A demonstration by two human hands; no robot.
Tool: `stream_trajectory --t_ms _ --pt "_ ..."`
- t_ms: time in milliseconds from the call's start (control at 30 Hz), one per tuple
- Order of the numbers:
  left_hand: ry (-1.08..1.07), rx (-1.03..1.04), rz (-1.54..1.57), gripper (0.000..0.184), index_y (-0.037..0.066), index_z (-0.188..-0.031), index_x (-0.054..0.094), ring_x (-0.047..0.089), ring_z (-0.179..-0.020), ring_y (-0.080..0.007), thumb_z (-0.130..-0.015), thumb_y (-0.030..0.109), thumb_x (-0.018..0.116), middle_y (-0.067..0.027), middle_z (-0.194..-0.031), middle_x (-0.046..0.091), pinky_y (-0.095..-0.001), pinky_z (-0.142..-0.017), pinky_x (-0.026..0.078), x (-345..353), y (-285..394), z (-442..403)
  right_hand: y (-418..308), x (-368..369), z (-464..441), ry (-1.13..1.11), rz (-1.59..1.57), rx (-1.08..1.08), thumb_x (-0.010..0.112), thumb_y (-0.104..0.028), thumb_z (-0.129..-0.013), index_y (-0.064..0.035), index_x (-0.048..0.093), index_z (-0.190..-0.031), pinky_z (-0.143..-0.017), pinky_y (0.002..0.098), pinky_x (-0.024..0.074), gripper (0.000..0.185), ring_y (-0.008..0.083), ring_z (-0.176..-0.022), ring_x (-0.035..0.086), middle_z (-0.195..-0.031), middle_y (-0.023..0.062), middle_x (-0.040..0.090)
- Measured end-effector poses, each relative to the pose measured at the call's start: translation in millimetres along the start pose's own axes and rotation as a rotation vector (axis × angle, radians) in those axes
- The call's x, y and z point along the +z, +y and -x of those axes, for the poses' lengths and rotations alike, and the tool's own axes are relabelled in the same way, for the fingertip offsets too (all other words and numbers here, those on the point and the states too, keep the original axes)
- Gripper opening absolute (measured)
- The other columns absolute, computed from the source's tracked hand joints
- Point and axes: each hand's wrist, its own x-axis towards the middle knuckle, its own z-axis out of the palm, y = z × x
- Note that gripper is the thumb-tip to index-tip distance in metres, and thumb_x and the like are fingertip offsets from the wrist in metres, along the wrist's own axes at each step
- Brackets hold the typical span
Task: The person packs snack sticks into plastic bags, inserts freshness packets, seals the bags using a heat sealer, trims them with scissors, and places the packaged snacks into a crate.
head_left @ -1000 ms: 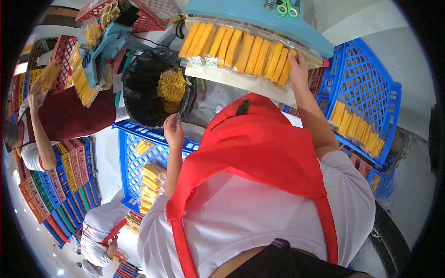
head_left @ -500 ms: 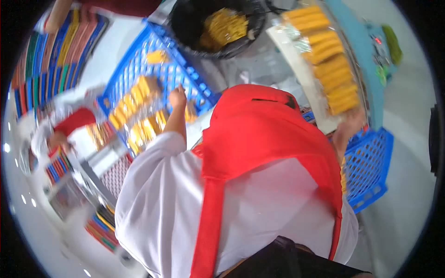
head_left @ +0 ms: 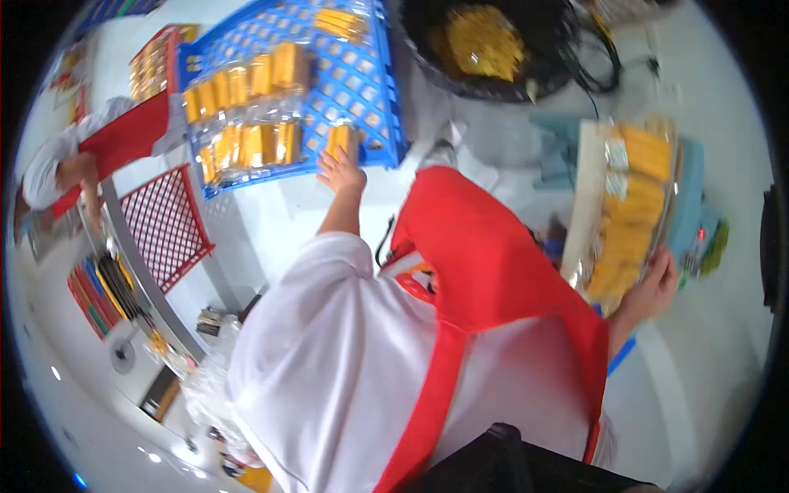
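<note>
My left hand (head_left: 343, 174) is open, fingers spread, at the near edge of a blue plastic basket (head_left: 349, 107). Its fingertips are at a clear-wrapped pack of yellow sticks (head_left: 342, 138); whether they touch it I cannot tell. More wrapped yellow packs (head_left: 261, 76) stand in two rows in the basket, and another lies near its far rim. On my right, my right hand (head_left: 652, 289) lies by the near end of a row of wrapped yellow packs (head_left: 631, 215) on a white tray (head_left: 582, 197). Its fingers look partly stretched along the row's outer side.
A black-lined bin (head_left: 419, 57) with yellow pieces (head_left: 485, 43) stands ahead, cables beside it. Under the tray shows a teal stool (head_left: 549, 152). A co-worker in a red apron (head_left: 127, 141) is at the left, near a red crate (head_left: 167, 226).
The view has turned, so the basket, bin and tray sit differently. My left hand has moved from over the basket to its near edge, fingers now spread. My right hand stays by the tray's near end.
</note>
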Motion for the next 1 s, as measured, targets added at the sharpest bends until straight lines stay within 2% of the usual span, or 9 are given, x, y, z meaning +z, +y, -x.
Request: stream_trajectory --t_ms 167,233,333,467,533,633,700,800,1000 --pt "-0.166 -0.461 0.742 0.092 0.002 -0.13 0.016 0.035 -0.115 -0.0369 -0.063 0.035 0.069 -0.0241 -0.127 0.031 -0.0426 -0.091 0.034 8.0 -50.1 -14.6 -3.0 34.8 -18.4 -0.191 -0.052 -0.011 0.051 -0.012 -0.084 0.0037 0.057 -0.09 -0.067 0.0236 0.044 0.018 0.0123 -0.072 0.053 -0.083 0.0081 0.059" --pt "-0.062 -0.966 1.185 0.086 -0.003 -0.126 0.019 0.041 -0.111 -0.031 -0.063 0.023 0.071 -0.0197 -0.124 0.037 -0.0376 -0.09 0.035 46.4 -46.2 -28.8 -5.7 53.4 -24.0 -0.267 -0.155 -0.045 0.051 -0.013 -0.084 0.0038 0.057 -0.09 -0.067 0.0235 0.0438 0.019 0.0115 -0.071 0.052 -0.083 0.0078 0.059" --pt "0.172 -1.235 1.473 0.076 -0.008 -0.119 0.025 0.047 -0.102 -0.0241 -0.063 0.015 0.071 -0.0147 -0.117 0.044 -0.0375 -0.085 0.039 22.8 -29.8 -21.4 -13.1 81.5 -26.3 -0.401 -0.285 -0.097 0.051 -0.013 -0.084 0.004 0.056 -0.091 -0.065 0.0231 0.0433 0.019 0.0099 -0.071 0.051 -0.083 0.0073 0.058" --pt "0.101 -1.237 1.959 0.051 -0.003 -0.108 0.04 0.051 -0.081 -0.0191 -0.069 0.017 0.065 -0.0114 -0.098 0.052 -0.0345 -0.072 0.042 82.3 -52.1 -25.5 -28.1 118.1 -18.3 -0.545 -0.323 -0.043 0.051 -0.012 -0.084 0.0036 0.056 -0.092 -0.065 0.0215 0.0427 0.018 0.009 -0.071 0.051 -0.084 0.0065 0.058" --pt "-0.233 -0.983 2.131 0.024 0.003 -0.09 0.051 0.046 -0.061 -0.0158 -0.076 0.022 0.057 -0.0073 -0.074 0.051 -0.0309 -0.058 0.041 122.2 -62.9 -35.0 -30.6 130.4 -13.2 -0.589 -0.389 -0.063 0.052 -0.01 -0.083 0.0032 0.056 -0.091 -0.065 0.0212 0.0427 0.017 0.0091 -0.071 0.051 -0.083 0.0062 0.058" --pt "0.018 -0.856 1.577 0.024 0.003 -0.085 0.057 0.051 -0.064 -0.0242 -0.08 0.025 0.049 -0.0106 -0.071 0.056 -0.0344 -0.061 0.042 137.7 -67.9 -59.2 -39.6 141.3 -7.3 -0.666 -0.494 -0.036 0.053 -0.008 -0.081 0.0022 0.057 -0.089 -0.065 0.0214 0.0429 0.014 0.0098 -0.069 0.053 -0.082 0.0058 0.058" --pt "0.255 -0.517 0.897 0.029 0.003 -0.089 0.059 0.058 -0.077 -0.0316 -0.078 0.026 0.047 -0.0175 -0.085 0.06 -0.0397 -0.07 0.045 51.9 -54.0 -47.3 -44.1 140.9 -9.4 -0.777 -0.438 -0.096 0.054 -0.009 -0.08 0.0021 0.057 -0.091 -0.065 0.0223 0.0435 0.015 0.0106 -0.07 0.054 -0.082 0.0058 0.058" --pt "0.36 -0.062 0.54 0.02 0.013 -0.086 0.062 0.058 -0.075 -0.0301 -0.076 0.027 0.052 -0.0121 -0.079 0.062 -0.0399 -0.066 0.044 -66.5 -40.8 -46.9 -50.7 145.2 -12.6 -0.852 -0.543 0.011 0.054 -0.011 -0.081 -0.0001 0.055 -0.092 -0.064 0.0216 0.0428 0.016 0.0096 -0.067 0.052 -0.081 0.0058 0.058" --pt "0.25 0.887 0.36 0.012 0.012 -0.077 0.061 0.057 -0.075 -0.0267 -0.075 0.021 0.052 -0.0077 -0.074 0.061 -0.0416 -0.074 0.037 -257.7 12.7 -27.1 -59.3 170.3 -30.3 -0.942 -0.705 0.147 0.053 -0.018 -0.082 -0.0017 0.055 -0.095 -0.063 0.0219 0.0427 0.021 0.0115 -0.071 0.054 -0.083 0.0064 0.058"
